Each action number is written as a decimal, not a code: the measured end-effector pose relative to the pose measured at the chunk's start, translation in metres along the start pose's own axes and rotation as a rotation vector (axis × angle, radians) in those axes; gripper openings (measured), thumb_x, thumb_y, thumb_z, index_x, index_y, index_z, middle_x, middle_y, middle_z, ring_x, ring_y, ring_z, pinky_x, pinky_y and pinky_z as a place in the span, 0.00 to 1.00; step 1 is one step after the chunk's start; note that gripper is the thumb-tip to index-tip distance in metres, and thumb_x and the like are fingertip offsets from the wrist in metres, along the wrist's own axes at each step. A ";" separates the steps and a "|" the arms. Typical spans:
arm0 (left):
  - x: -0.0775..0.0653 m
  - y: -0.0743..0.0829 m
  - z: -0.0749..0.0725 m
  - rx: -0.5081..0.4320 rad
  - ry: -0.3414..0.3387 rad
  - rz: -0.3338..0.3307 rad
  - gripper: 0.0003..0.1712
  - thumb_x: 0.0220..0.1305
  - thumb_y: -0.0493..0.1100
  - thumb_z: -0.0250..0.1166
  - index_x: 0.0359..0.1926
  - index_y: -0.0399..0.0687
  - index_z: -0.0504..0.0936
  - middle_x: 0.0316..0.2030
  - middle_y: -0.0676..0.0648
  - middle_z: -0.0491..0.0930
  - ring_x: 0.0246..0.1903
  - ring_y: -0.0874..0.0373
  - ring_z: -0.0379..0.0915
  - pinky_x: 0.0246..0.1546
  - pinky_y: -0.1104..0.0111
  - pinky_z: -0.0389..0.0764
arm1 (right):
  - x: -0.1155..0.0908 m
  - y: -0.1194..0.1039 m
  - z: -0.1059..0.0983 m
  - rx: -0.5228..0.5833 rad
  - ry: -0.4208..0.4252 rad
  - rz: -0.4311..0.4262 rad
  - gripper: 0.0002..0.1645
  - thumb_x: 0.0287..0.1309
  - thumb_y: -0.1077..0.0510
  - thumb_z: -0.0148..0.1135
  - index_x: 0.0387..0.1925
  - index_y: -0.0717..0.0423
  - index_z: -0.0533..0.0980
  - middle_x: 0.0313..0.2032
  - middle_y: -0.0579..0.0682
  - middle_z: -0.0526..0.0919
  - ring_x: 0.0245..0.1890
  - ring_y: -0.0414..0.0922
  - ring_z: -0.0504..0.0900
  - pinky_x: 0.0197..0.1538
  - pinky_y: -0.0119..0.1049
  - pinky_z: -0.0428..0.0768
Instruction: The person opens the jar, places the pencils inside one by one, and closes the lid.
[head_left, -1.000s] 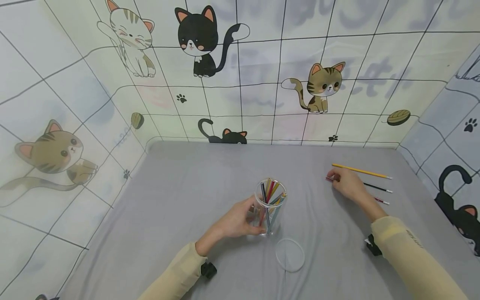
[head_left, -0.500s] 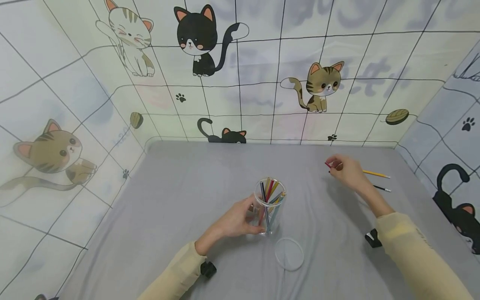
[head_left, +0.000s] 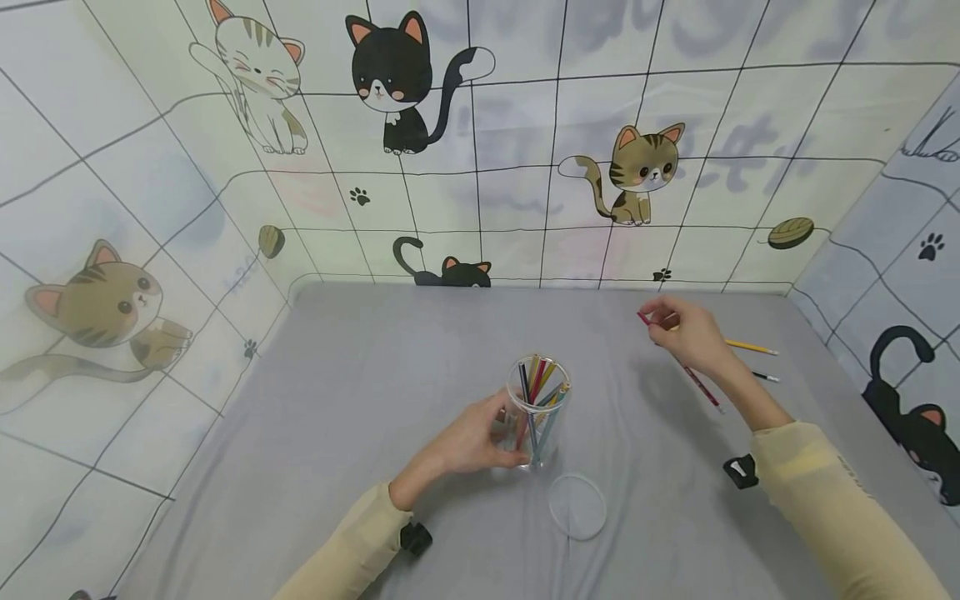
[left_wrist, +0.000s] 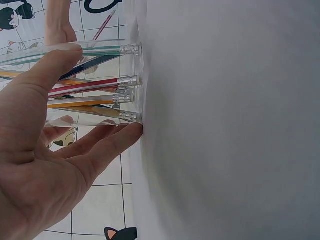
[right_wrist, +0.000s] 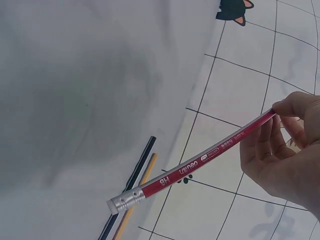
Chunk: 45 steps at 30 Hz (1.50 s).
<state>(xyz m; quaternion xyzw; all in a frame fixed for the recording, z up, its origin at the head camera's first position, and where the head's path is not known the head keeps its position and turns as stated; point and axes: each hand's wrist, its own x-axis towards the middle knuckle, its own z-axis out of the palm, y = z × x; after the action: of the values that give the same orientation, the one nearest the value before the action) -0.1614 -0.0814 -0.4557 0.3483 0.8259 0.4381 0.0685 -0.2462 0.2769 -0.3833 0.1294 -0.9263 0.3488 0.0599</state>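
My left hand (head_left: 468, 437) grips a clear cup (head_left: 551, 442) from its left side, thumb and fingers round the lower wall. Several coloured pencils (head_left: 536, 383) stand in it; the left wrist view shows their ferrule ends down at the cup's base. My right hand (head_left: 690, 333) is raised at the right, pinching a red HB pencil (right_wrist: 200, 160) near one end between thumb and fingers. Its eraser end slants down toward me. Behind this hand, a yellow pencil (head_left: 752, 347) and a black pencil (head_left: 767, 377) lie on the grey cloth, partly hidden.
A clear round lid (head_left: 551, 510) lies flat on the grey cloth (head_left: 360, 358), just in front of the cup. Cat-printed curtains (head_left: 517, 200) stand at the back and both sides. Each wrist wears a small black device (head_left: 416, 540).
My right hand has lifted the red pencil off the cloth and moved it up and slightly left, tilting its eraser end down. My left hand and the cup stay in place.
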 end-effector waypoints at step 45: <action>0.000 0.002 0.000 -0.007 -0.010 -0.021 0.33 0.50 0.38 0.79 0.54 0.51 0.70 0.47 0.53 0.79 0.49 0.56 0.78 0.44 0.73 0.80 | -0.006 -0.069 -0.019 0.261 0.084 -0.027 0.15 0.66 0.64 0.60 0.54 0.58 0.76 0.40 0.55 0.79 0.39 0.42 0.78 0.36 0.29 0.78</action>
<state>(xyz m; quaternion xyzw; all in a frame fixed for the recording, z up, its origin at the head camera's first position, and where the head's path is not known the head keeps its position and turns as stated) -0.1601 -0.0808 -0.4542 0.3416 0.8276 0.4385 0.0783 -0.2208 0.2409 -0.3273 0.1340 -0.8679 0.4706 0.0862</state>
